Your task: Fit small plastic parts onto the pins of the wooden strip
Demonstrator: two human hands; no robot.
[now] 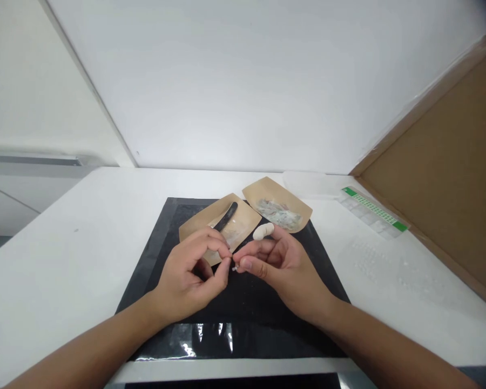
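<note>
My left hand (200, 270) is closed, its thumb and forefinger pinched together at the tips. Whatever they grip is too small to make out. Close beside it, the thumb and forefinger of my right hand (283, 265) also pinch. A tiny pale bit (235, 268) shows at those fingertips, its kind unclear. One raised finger of the right hand wears a white finger cot (263, 231). Both hands are held over a black mat (259, 313). Just behind them lies a brown paper tray (202, 216) with a dark curved tool (227, 216) in it, partly hidden by my left hand.
A second brown paper tray (263, 189) holds a heap of thin, pale, translucent pieces (279, 213). To the right lie a clear plastic strip with a green label (375, 210) and a clear dimpled sheet (368, 259). A cardboard panel (441, 178) borders the white table (65, 270).
</note>
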